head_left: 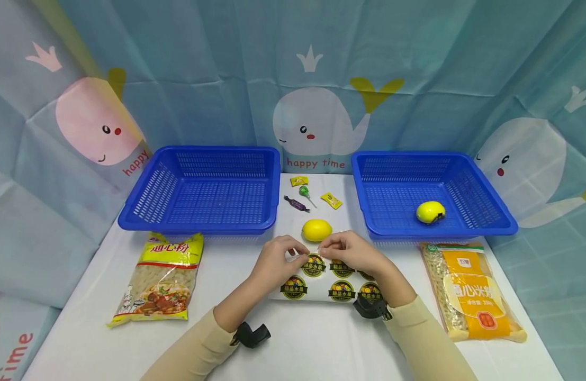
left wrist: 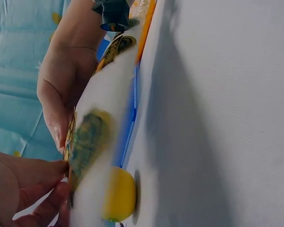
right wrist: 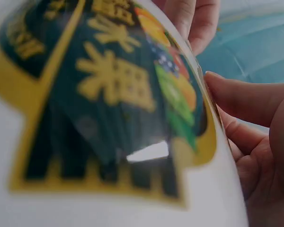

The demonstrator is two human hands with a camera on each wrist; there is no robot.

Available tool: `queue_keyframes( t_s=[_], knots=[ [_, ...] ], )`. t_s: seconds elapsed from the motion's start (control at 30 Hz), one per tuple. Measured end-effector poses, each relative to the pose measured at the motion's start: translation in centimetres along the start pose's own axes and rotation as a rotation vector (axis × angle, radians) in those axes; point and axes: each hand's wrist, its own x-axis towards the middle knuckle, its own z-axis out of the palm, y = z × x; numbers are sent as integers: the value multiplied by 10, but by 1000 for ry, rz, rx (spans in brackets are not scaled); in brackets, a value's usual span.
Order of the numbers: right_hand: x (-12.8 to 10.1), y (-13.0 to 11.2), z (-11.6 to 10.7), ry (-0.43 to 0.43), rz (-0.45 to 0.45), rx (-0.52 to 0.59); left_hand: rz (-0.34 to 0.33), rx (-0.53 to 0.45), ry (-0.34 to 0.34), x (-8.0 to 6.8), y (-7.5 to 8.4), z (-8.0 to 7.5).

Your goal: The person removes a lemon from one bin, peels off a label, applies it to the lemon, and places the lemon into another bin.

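A white sheet of round black-and-gold fruit stickers (head_left: 316, 292) is held up off the table, its far edge bent toward the hands. My left hand (head_left: 277, 259) pinches that edge between thumb and fingers, beside one sticker (head_left: 314, 265). Close to it, my right hand (head_left: 355, 253) pinches the same edge with thumb and forefinger. The right wrist view shows a sticker (right wrist: 109, 94) very near, with the thumb (right wrist: 246, 101) at the sheet's edge. A yellow lemon (head_left: 316, 230) lies on the table just beyond both hands.
Two blue baskets (head_left: 197, 231) stand at the back; the right basket (head_left: 435, 231) holds a lemon (head_left: 427, 210) with a dark sticker. Several wrapped candies (head_left: 332, 200) and a green lollipop (head_left: 304, 190) lie between them. Pasta bags flank me, left (head_left: 164, 275) and right (head_left: 471, 291).
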Motion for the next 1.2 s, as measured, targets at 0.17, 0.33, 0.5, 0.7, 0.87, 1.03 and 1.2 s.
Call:
queue_keyframes(
  t_s=[0.17,0.33,0.5,0.7,0.87,1.03,1.2],
  knots=[
    [1,0,1,-10,15,14,-1,-35,5,0,2,-2],
    [4,4,1,-14,26,12,4,-77,-5,0,5,-5],
    [9,12,-1,-26,16,-54,-32,-163,-18,1,5,-6],
    [13,24,5,42,17,-238,-103,-277,-23,4,2,-6],
    [14,24,18,194,57,-392,-168,-339,-35,7,-1,-4],
    [16,24,29,266,78,-514,-216,-335,-52,7,-3,-3],
    [14,26,30,264,81,-519,-242,-327,-59,6,-4,-2]
  ],
)
